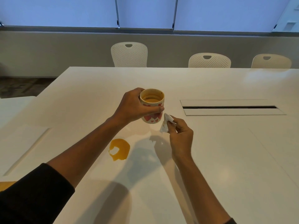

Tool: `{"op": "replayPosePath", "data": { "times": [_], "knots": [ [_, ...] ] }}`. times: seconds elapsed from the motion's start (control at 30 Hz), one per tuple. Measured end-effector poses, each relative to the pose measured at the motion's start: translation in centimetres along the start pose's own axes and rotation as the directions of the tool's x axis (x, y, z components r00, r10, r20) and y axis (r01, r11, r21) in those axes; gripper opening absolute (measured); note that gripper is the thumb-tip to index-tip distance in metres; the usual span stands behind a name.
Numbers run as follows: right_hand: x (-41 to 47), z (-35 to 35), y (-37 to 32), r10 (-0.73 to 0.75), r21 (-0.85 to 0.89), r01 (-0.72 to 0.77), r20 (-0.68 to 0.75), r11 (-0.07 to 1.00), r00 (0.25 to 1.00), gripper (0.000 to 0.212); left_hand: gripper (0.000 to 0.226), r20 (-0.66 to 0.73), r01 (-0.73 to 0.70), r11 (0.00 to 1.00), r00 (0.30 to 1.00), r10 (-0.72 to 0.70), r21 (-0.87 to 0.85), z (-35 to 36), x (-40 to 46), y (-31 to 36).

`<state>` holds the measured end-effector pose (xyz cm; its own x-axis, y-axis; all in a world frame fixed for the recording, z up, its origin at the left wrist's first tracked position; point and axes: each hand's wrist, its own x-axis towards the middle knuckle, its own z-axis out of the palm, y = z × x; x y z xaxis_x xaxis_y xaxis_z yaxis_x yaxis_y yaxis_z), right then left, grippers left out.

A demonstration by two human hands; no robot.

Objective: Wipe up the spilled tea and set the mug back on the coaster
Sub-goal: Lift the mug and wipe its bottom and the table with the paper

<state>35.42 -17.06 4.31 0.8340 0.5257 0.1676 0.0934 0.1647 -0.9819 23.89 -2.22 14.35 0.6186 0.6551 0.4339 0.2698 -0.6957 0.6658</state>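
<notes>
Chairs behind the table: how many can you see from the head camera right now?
3. One chair stands left of centre at the table's far edge, a second chair right of centre, a third chair near the right border. More may sit outside the frame.

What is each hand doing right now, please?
Left hand: closed around the mug, held above the table.
Right hand: fingers pinched on a crumpled tissue beside the mug.

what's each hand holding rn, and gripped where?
Left hand wraps the mug around its side wall. Right hand pinches a crumpled tissue by its edge.
</notes>
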Motion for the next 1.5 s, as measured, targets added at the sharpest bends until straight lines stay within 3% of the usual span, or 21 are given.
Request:
{"op": "replayPosePath", "data": {
  "times": [0.17, 0.33, 0.5, 0.67, 1.0, 1.23, 1.37, 1.5],
  "knots": [
    [0.3, 1.3, -0.3, -0.093, -0.053, 0.089, -0.085, 0.995, 0.992, 0.028, 0.077, 0.007, 0.001, 1.0, 1.0, -0.001, -0.008, 0.2, 0.0, 0.9],
    [1.4, 1.9, -1.0, 0.11, 0.093, -0.103, -0.07, 0.99, 0.991, 0.023, 0.07, 0.013, -0.018, 1.0, 1.0, 0.018, 0.015, 0.0, 0.2, 1.5],
    [1.7, 2.7, -1.7, 0.385, 0.508, -0.391, 0.123, 0.767, 0.915, 0.017, 0.074, 0.002, -0.025, 1.0, 1.0, 0.025, 0.015, -0.6, 0.3, 1.7],
    [1.6, 4.0, -1.4, 0.453, 0.643, -0.51, 0.272, 0.571, 0.849, 0.032, 0.076, -0.021, -0.023, 1.0, 1.0, 0.023, 0.011, -0.7, 0.0, 1.6],
    [0.2, 5.3, -1.6, 0.542, 0.613, -0.64, 0.376, 0.463, 0.752, 0.024, 0.072, -0.068, 0.002, 0.999, 0.998, -0.005, -0.04, -0.7, -0.3, 1.3],
    [-0.2, 4.2, -2.0, 0.495, 0.585, -0.689, 0.486, 0.429, 0.72, 0.022, 0.07, -0.058, -0.006, 1.0, 0.998, 0.005, -0.025, -1.0, 0.2, 1.7],
    [-0.2, 3.0, -1.9, 0.506, 0.629, -0.709, 0.52, 0.318, 0.688, 0.039, 0.07, -0.042, 0.005, 0.999, 0.999, -0.007, -0.037, -0.7, 0.2, 1.6],
    [-0.1, 1.3, -1.3, 0.521, 0.67, -0.706, 0.528, 0.231, 0.671, 0.03, 0.07, -0.019, 0.005, 0.999, 1.0, -0.006, -0.052, 0.1, 0.3, 1.5]
  ]
}}
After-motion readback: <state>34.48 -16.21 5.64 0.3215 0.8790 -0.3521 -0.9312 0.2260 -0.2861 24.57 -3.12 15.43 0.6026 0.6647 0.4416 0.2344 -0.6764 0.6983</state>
